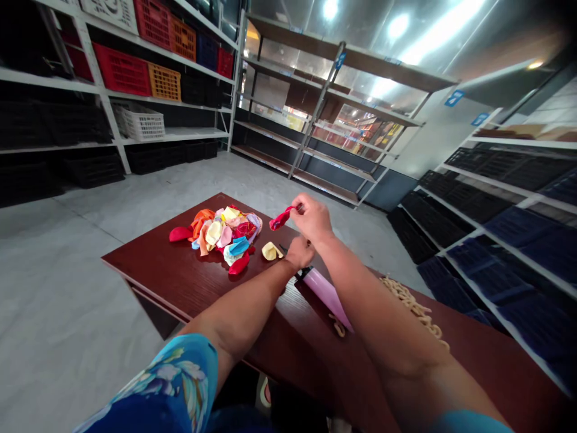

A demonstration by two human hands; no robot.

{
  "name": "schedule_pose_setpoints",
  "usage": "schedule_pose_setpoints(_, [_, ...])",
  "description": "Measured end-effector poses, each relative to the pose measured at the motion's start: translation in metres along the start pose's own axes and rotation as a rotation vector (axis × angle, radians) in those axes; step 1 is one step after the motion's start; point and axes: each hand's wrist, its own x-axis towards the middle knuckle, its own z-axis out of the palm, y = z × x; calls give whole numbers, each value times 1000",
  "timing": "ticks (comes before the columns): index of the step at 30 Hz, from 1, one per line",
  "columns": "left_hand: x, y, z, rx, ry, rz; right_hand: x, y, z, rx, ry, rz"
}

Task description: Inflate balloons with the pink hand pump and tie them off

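Pinched between the fingers of my right hand (313,218) is a limp red balloon (281,219), hanging to the left above the table. Below it, my left hand (300,252) is closed around the black front end of a pink hand pump (327,294). A thin dark tip pokes out past the left fingers; the grip itself is partly hidden. A cream balloon (271,251) lies on the table just left of that tip. Farther left is a heap of uninflated balloons (225,231) in red, orange, pink, cream and blue.
The dark red table (166,270) spans the middle. Beige cord-like pieces (412,304) lie along its right side, with a small beige loop (338,326) beside the pump. Shelves with crates (124,72) stand left, a metal rack (311,138) behind, dark bins (514,234) right.
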Motion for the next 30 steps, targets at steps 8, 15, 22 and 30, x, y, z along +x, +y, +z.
schedule_pose_setpoints(8, [4,20,-12,-1029,-199,-354,-57,42,-12,-108,-98,36])
schedule_pose_setpoints(15, [9,13,-10,-1091,9,-459,-91,50,-23,54,-238,-14])
schedule_pose_setpoints(22, [22,9,-31,-1122,-14,-272,-146,57,-49,-83,-486,372])
schedule_pose_setpoints(30, [36,14,-63,-1089,186,-129,-170,68,-53,-232,-621,352])
